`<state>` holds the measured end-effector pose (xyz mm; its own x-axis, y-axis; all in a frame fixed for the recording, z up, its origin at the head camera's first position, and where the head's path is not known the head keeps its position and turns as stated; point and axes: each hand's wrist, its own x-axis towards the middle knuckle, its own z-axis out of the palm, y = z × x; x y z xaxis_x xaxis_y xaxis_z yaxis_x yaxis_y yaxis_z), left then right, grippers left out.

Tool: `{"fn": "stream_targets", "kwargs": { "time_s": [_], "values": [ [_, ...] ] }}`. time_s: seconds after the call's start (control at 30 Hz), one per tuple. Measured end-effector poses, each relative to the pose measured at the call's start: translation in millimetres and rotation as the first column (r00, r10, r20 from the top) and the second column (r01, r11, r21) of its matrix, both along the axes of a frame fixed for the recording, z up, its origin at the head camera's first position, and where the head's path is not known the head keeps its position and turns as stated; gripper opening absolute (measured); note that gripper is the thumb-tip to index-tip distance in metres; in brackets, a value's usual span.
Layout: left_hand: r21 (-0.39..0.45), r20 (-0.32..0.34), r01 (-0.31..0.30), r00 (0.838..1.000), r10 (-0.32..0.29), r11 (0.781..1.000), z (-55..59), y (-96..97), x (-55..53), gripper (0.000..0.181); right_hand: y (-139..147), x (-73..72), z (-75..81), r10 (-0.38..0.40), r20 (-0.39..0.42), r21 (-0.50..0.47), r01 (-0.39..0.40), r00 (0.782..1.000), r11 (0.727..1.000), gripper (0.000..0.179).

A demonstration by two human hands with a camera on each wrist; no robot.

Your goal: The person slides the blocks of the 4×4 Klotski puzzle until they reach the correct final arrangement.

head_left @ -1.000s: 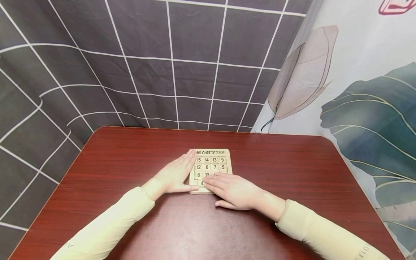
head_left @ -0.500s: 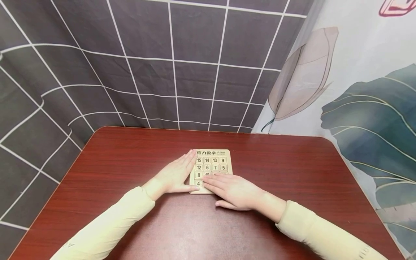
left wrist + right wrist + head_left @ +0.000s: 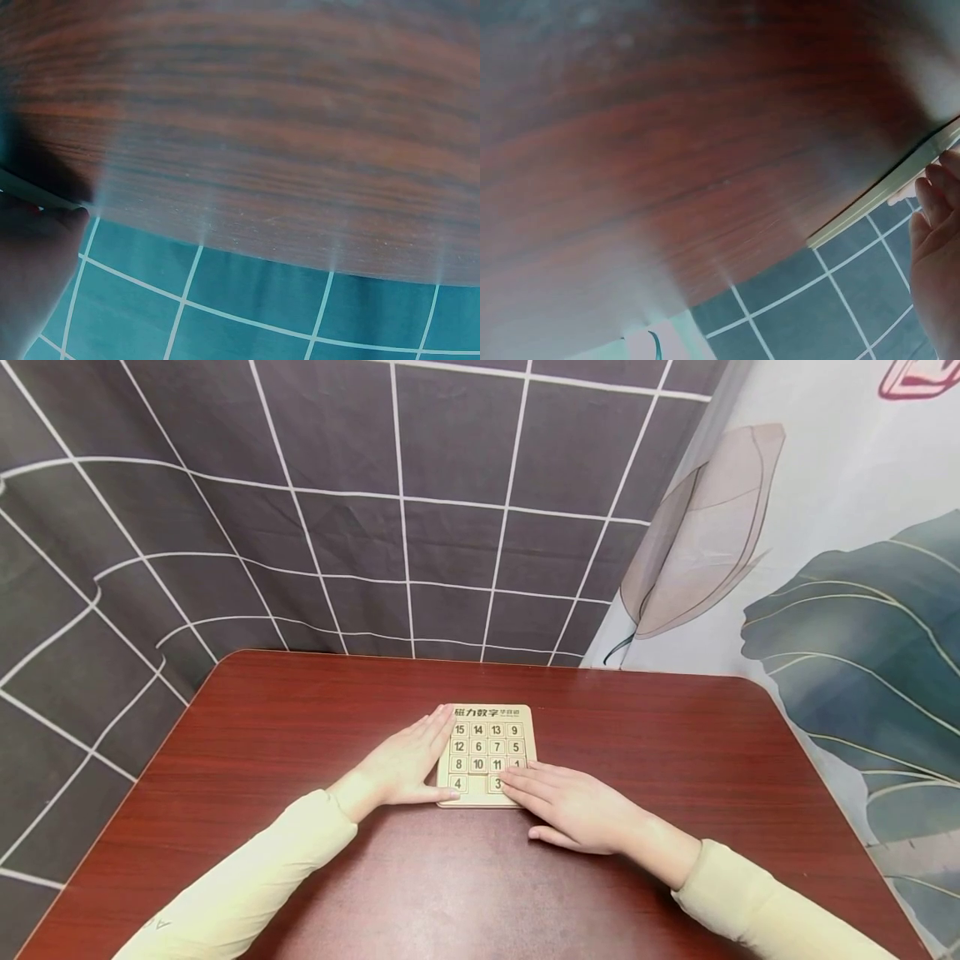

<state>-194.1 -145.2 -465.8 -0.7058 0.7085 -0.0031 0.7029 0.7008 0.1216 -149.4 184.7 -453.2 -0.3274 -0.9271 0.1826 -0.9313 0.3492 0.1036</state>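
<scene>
A pale wooden sliding number puzzle [image 3: 493, 712] lies flat on the table, with numbered tiles in rows. The bottom row has a gap between tile 4 [image 3: 457, 784] and tile 3 [image 3: 496, 784]. My left hand [image 3: 405, 764] lies along the puzzle's left side, its fingers straight on the upper left edge and its thumb at the lower left corner. My right hand [image 3: 573, 806] rests its straight fingertips over the lower right tiles and hides the bottom right corner. In the right wrist view, the puzzle's side [image 3: 885, 191] runs under that hand's fingers.
The reddish-brown wooden table [image 3: 300, 710] spreads around the puzzle. A dark grey curtain [image 3: 450, 543] with white grid lines hangs behind it. At the right hangs a white curtain [image 3: 817, 485] with large leaf prints.
Tile 4 has slid left into the bottom left corner. My right hand has then shifted right, uncovering tiles 10, 11, 3 and the gap. The left hand stays in place.
</scene>
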Motion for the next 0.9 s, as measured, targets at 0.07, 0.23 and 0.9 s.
{"fn": "stream_targets", "kwargs": {
  "time_s": [0.07, 0.23, 0.9],
  "values": [
    [0.000, 0.000, -0.001, 1.000, 0.001, 1.000, 0.0, -0.1, -0.2, 0.114, 0.3, -0.1, -1.4, -0.001, -0.001, -0.001, 0.001, 1.000, 1.000, 0.062],
    [0.007, 0.003, 0.000, 1.000, 0.000, 1.000, 2.0, 0.6, 1.0, 0.114, -5.1, -2.0, -3.7, 0.010, 0.001, -0.014, -0.010, 1.000, 1.000, 0.063],
    [-0.005, -0.006, 0.003, 1.000, -0.003, 1.000, 2.6, 0.7, 1.6, 0.113, -10.3, 1.2, 7.2, -0.018, 0.033, -0.005, 0.018, 0.999, 1.000, 0.065]
  ]
}}
